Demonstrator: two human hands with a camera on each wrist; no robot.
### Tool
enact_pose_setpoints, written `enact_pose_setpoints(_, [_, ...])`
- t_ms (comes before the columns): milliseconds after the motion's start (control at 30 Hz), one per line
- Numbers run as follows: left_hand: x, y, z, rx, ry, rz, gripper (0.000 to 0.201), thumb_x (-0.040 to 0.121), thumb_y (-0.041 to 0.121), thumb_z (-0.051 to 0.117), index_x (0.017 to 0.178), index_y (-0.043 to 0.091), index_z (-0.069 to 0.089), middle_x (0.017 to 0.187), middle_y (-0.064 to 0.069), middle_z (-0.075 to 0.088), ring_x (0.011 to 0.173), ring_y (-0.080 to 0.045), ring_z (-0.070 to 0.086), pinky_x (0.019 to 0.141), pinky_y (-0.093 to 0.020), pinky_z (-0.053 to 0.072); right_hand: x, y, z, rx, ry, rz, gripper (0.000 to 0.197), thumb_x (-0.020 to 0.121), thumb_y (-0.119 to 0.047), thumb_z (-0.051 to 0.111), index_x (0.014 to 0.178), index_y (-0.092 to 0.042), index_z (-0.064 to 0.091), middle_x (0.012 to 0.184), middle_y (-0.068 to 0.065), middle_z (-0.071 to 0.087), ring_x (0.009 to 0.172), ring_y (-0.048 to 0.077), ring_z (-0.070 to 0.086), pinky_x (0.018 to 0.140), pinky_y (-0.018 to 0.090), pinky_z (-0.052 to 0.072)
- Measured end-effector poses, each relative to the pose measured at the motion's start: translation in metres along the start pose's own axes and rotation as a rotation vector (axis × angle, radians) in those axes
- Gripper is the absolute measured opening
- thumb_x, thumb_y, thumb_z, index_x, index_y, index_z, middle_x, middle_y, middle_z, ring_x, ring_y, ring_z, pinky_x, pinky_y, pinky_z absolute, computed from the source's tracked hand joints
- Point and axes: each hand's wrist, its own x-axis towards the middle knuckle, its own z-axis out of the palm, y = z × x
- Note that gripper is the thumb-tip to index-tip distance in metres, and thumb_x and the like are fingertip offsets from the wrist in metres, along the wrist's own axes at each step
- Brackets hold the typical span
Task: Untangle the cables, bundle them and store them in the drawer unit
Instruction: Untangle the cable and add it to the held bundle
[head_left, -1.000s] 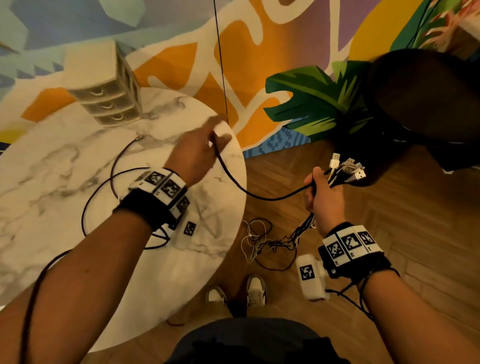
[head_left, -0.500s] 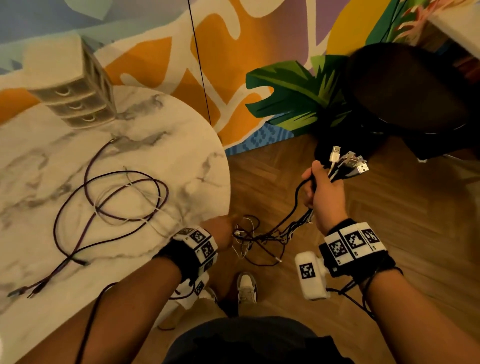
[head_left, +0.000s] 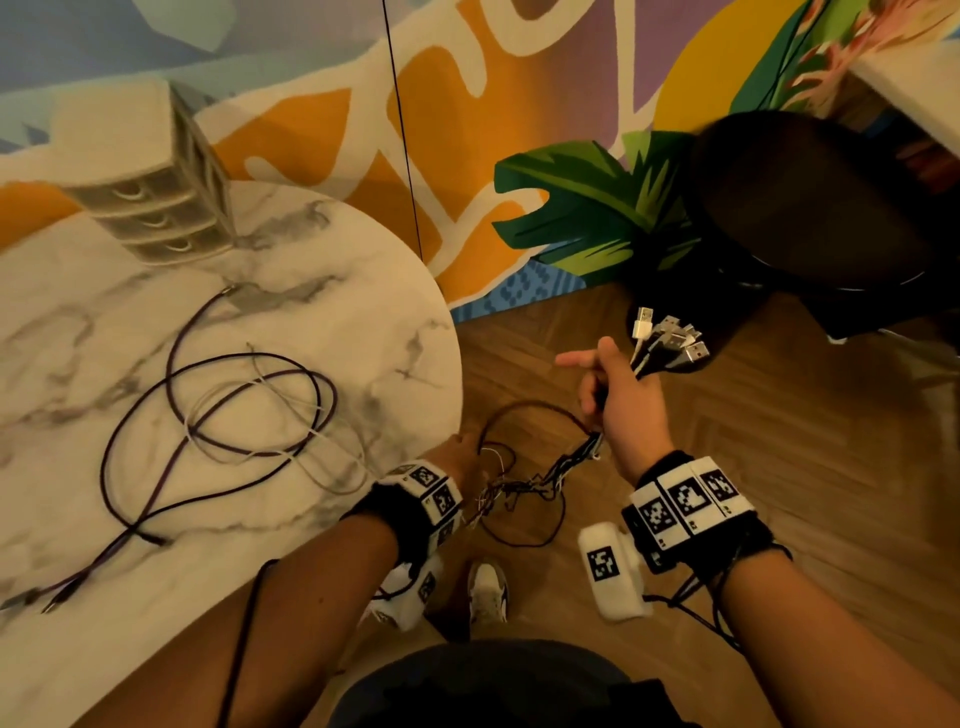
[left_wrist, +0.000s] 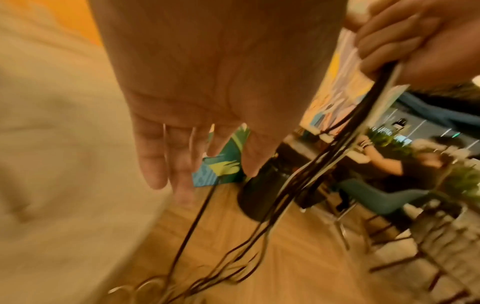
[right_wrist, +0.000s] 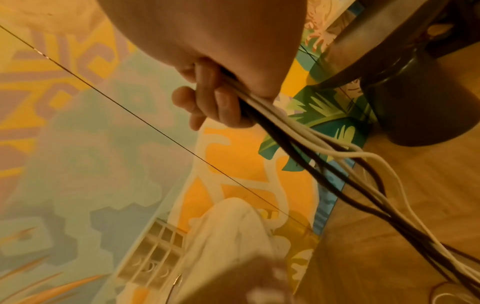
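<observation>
Right hand (head_left: 623, 400) fist-clenched on cable bundle (head_left: 636, 364), forefinger sticking out, USB plugs (head_left: 670, 338) fanned above — tangled ends (head_left: 524, 488) hang toward the floor. Left hand (left_wrist: 197, 102) below worktop (head_left: 363, 322) edge, fingers straight, grasping nothing. Loose cables (head_left: 218, 415) lie on worktop; drawer unit (head_left: 150, 208) at its far side.

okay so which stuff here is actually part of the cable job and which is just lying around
Part of the job:
- cable bunch gripped by the right hand
- left hand, reaching toward the hanging tangle
- loose cables on the marble table
- drawer unit

Just around:
- black stool
- leaf mural
</observation>
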Motion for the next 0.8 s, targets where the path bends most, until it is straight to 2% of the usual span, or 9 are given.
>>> enact_pose_setpoints(67, [-0.01,0.013,-0.009,-0.07,0.091,0.114,0.06,0.09,0.032,0.054,0.143,0.022,0.027,0.143,-0.007,0.035,0.125,-0.031,0.046,0.1,-0.038,0.039,0.0,0.001,0.006,0.001,-0.017,-0.006,0.053,0.101,-0.039,0.031,0.087,-0.006,0.071,0.054,0.006,0.05,0.043,0.01,0.041,0.046,0.023,0.034])
enact_pose_setpoints(100, [-0.017,0.021,-0.015,-0.164,0.176,0.266,0.061,0.088,0.03,0.058,0.141,0.022,0.03,0.142,-0.005,0.035,0.124,-0.028,0.045,0.099,-0.036,0.039,0.0,0.002,0.01,0.002,-0.026,-0.016,0.052,0.102,-0.037,0.032,0.084,-0.006,0.071,0.06,0.006,0.057,0.048,0.011,0.049,0.051,0.022,0.038])
enact_pose_setpoints(200, [-0.038,0.055,-0.045,-0.401,0.216,0.625,0.053,0.085,0.021,0.064,0.133,0.015,0.045,0.132,-0.004,0.05,0.117,-0.016,0.05,0.098,-0.029,0.041,0.001,-0.004,0.018,-0.031,-0.043,-0.133,0.045,0.102,-0.027,0.036,0.079,-0.008,0.07,0.087,-0.002,0.068,0.076,0.002,0.062,0.066,0.013,0.045])
enact_pose_setpoints(300, [-0.041,0.076,-0.063,-0.518,0.071,0.627,0.029,0.089,0.017,0.053,0.114,0.003,0.057,0.102,-0.011,0.063,0.089,-0.019,0.06,0.08,-0.032,0.049,0.009,-0.013,0.019,-0.117,-0.101,-0.212,0.044,0.102,-0.03,0.036,0.081,-0.013,0.071,0.096,-0.003,0.064,0.075,-0.004,0.059,0.061,0.006,0.043])
enact_pose_setpoints(400, [-0.046,0.087,-0.065,-0.846,-0.049,0.497,0.009,0.089,0.005,0.045,0.091,0.005,0.054,0.077,-0.012,0.053,0.067,-0.018,0.049,0.062,-0.025,0.041,0.013,-0.024,0.014,-0.059,-0.177,-0.127,0.045,0.099,-0.039,0.038,0.087,-0.012,0.072,0.09,-0.005,0.07,0.065,-0.003,0.061,0.052,0.006,0.044])
enact_pose_setpoints(533, [-0.058,0.092,-0.068,-1.032,-0.007,0.485,0.011,0.079,0.003,0.046,0.069,0.005,0.047,0.062,-0.01,0.043,0.052,-0.013,0.046,0.05,-0.022,0.036,0.014,-0.035,0.005,0.098,-0.512,-0.116,0.041,0.095,-0.025,0.043,0.088,0.008,0.068,0.104,0.021,0.069,0.098,0.026,0.066,0.082,0.024,0.051])
enact_pose_setpoints(633, [-0.061,0.088,-0.071,-0.92,0.068,0.501,0.017,0.084,-0.002,0.046,0.074,0.011,0.052,0.064,-0.007,0.049,0.052,-0.003,0.051,0.051,-0.019,0.042,0.018,-0.029,0.008,0.046,-0.603,-0.049,0.046,0.097,-0.025,0.038,0.089,0.007,0.069,0.106,0.02,0.069,0.105,0.029,0.064,0.092,0.031,0.048])
enact_pose_setpoints(733, [-0.062,0.075,-0.076,-0.379,0.163,0.555,0.028,0.093,0.017,0.048,0.119,0.009,0.053,0.111,-0.011,0.06,0.096,-0.017,0.059,0.083,-0.032,0.05,0.022,-0.021,0.018,-0.032,-0.452,0.026,0.049,0.1,-0.031,0.032,0.096,-0.002,0.072,0.105,0.009,0.072,0.104,0.022,0.064,0.09,0.031,0.047])
enact_pose_setpoints(800, [-0.067,0.067,-0.083,-0.071,0.345,0.504,0.034,0.095,0.033,0.044,0.125,0.018,0.048,0.12,-0.002,0.056,0.1,-0.014,0.055,0.087,-0.034,0.05,0.027,-0.012,0.024,-0.023,-0.381,0.031,0.045,0.099,-0.034,0.034,0.101,-0.008,0.071,0.106,0.009,0.07,0.102,0.023,0.064,0.088,0.035,0.05])
